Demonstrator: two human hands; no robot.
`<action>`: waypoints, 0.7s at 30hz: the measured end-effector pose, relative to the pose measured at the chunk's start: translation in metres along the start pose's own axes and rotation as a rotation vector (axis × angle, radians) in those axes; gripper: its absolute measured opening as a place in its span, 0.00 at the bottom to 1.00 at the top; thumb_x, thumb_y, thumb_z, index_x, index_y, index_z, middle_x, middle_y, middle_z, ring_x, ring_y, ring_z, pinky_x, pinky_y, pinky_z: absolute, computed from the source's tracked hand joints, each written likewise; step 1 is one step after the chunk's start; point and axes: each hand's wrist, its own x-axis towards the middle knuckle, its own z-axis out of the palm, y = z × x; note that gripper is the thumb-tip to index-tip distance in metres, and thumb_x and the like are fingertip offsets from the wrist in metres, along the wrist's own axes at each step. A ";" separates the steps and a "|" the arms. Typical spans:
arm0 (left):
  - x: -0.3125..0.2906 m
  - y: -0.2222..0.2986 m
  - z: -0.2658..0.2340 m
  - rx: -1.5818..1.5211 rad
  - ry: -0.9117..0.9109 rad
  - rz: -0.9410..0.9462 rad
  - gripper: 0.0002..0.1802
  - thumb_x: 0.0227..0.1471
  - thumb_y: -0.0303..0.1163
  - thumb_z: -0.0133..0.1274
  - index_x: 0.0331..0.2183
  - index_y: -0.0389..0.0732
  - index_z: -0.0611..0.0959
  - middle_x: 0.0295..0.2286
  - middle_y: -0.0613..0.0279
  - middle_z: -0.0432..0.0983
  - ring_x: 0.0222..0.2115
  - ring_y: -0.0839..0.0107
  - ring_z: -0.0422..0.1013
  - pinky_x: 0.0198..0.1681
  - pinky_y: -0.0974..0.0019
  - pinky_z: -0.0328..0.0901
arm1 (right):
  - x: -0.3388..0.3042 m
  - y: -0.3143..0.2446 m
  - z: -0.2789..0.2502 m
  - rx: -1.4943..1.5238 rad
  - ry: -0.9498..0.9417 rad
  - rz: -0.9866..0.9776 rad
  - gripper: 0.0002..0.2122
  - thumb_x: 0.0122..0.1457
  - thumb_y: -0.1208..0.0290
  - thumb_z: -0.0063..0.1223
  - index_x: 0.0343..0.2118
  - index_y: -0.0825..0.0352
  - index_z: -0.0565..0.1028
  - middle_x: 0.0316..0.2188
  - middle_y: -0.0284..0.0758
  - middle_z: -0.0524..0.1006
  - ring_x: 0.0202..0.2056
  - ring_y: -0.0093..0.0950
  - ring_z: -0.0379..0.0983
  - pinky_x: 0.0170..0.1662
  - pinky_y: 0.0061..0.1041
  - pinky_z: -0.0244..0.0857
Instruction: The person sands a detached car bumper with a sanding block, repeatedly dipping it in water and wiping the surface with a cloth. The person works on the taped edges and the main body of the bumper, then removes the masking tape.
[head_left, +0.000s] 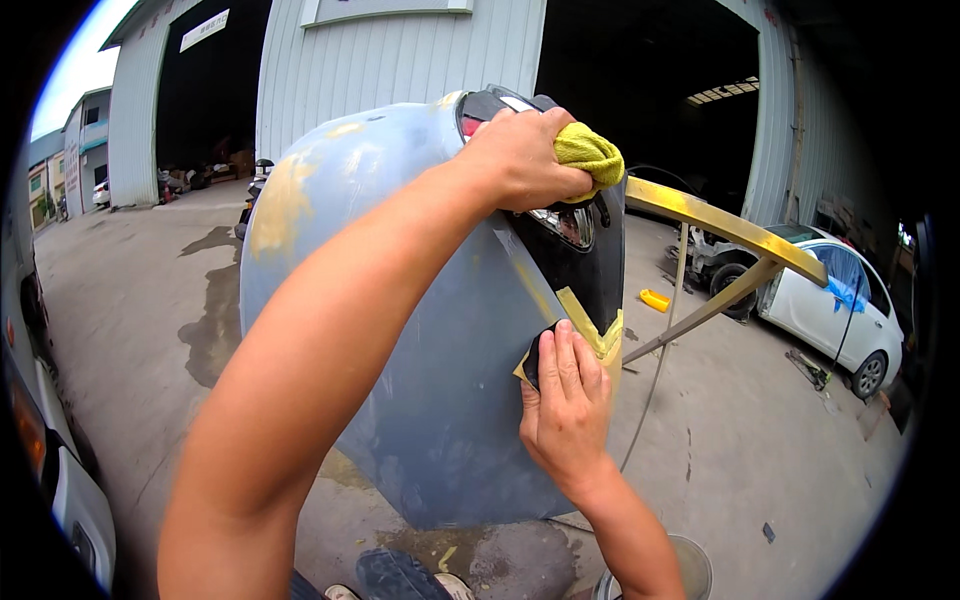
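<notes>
A large grey-primed car body panel (pixel 450 410) with tan filler patches stands in front of me. My left hand (pixel 520 160) reaches across to its top edge and is closed round a wet-looking yellow-green cloth (pixel 590 155). Lower down, my right hand (pixel 572 405) presses a black sanding block (pixel 541 350) with tan sandpaper (pixel 521 373) along its edge against the panel. Its fingers lie over the block and hide part of it. Yellow masking tape (pixel 600 335) borders the glossy black part just above. Below the cloth a clear lamp (pixel 568 227) is partly visible.
A stand with a yellow-topped bar (pixel 720 222) extends right of the panel. A bucket (pixel 690 565) sits by my right forearm. Behind are a yellow object (pixel 655 300) on the concrete and a partly dismantled white car (pixel 825 300). Another vehicle (pixel 75 500) borders the left.
</notes>
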 end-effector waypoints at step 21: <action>0.008 -0.004 -0.003 0.053 -0.056 -0.046 0.37 0.40 0.53 0.58 0.50 0.39 0.78 0.42 0.45 0.79 0.48 0.48 0.73 0.52 0.55 0.67 | 0.122 -0.036 0.030 0.065 0.196 -0.007 0.23 0.55 0.67 0.56 0.50 0.80 0.73 0.50 0.48 0.73 0.53 0.39 0.66 0.52 0.34 0.61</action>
